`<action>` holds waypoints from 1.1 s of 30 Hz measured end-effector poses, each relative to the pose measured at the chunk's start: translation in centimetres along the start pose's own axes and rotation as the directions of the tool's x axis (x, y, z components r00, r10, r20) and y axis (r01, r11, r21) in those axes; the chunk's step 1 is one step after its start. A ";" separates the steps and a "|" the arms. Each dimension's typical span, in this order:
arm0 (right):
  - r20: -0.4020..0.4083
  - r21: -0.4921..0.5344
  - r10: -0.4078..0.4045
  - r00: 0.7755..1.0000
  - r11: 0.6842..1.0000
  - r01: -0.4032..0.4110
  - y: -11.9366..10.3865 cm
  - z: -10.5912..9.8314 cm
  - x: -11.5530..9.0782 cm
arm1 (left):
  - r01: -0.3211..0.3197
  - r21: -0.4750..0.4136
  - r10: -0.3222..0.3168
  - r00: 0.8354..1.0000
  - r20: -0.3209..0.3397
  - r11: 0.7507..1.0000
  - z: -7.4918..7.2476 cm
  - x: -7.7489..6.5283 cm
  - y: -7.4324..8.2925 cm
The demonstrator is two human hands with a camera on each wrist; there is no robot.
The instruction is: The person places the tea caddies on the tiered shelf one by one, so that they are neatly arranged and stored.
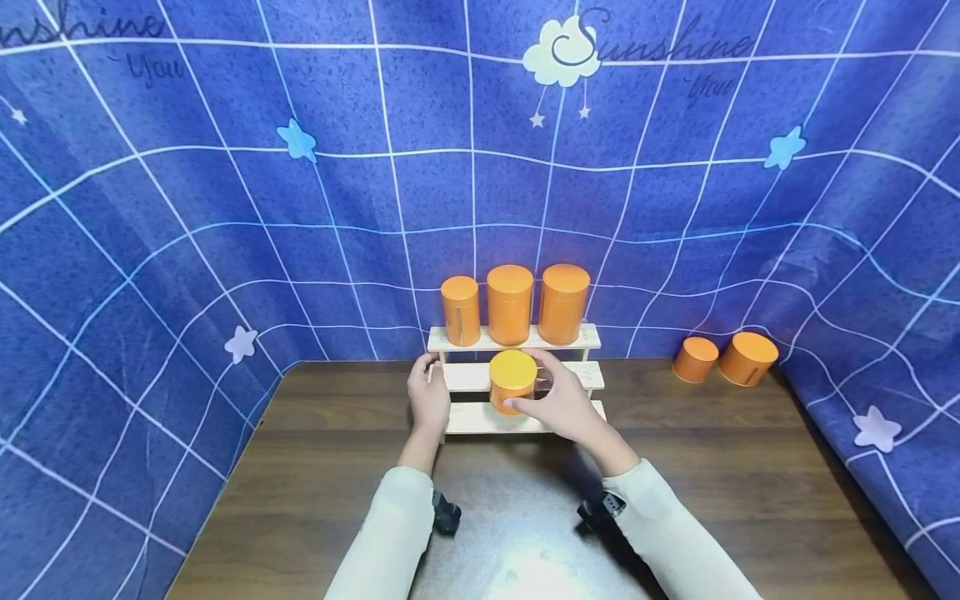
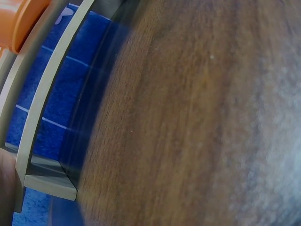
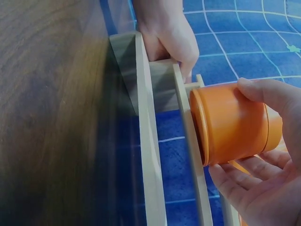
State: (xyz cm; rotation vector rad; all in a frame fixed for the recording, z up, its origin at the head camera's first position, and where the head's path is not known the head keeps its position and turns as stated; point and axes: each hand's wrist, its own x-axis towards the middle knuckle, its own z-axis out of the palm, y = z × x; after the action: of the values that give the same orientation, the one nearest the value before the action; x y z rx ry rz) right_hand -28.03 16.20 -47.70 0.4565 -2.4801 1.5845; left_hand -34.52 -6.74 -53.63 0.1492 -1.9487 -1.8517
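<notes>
We see a short orange canister (image 1: 512, 383) in the right hand (image 1: 562, 407), which grasps it with the thumb at the front and the other fingers round its far right side. The left hand (image 1: 430, 400) is to the left of this canister, well apart from it, and it grips the left end of a three-tier wooden stand (image 1: 480, 418). So the canister is between our two hands, but nearer to the right one, in front of the middle shelf (image 1: 468, 377). We cannot tell if its base rests on this shelf.

The canister stands upright: its long axis is about vertical, and its lid (image 1: 513, 368) points up, to the head camera. In the right wrist view, we find the same axis lying across the picture, with the base at the shelf edge and the lid away from it.

On the top shelf (image 1: 483, 340) we count three taller orange canisters (image 1: 510, 308), and two short ones (image 1: 695, 360) are on the table (image 1: 337, 467) at right.
</notes>
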 end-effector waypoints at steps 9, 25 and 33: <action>0.015 0.064 0.020 1.000 0.998 -0.021 -0.2 0.6 0.3 | 0.006 0.020 -0.006 1.000 -0.003 1.000 0.2 -0.1 0.1; 0.012 0.004 0.060 0.998 0.998 -0.060 -0.1 1.4 1.0 | 0.019 0.018 -0.019 1.000 0.004 1.000 0.3 0.0 -0.2; 0.026 0.040 0.032 0.999 0.999 -0.033 -0.3 2.6 1.2 | 0.020 0.021 -0.020 1.000 -0.004 1.000 0.2 0.1 -0.4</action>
State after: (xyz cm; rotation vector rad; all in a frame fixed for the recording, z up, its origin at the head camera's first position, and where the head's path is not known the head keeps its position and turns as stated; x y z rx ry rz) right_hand -28.95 13.56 -48.18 0.4471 -2.4900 1.6538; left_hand -34.81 -6.62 -53.95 0.1792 -1.9718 -1.8430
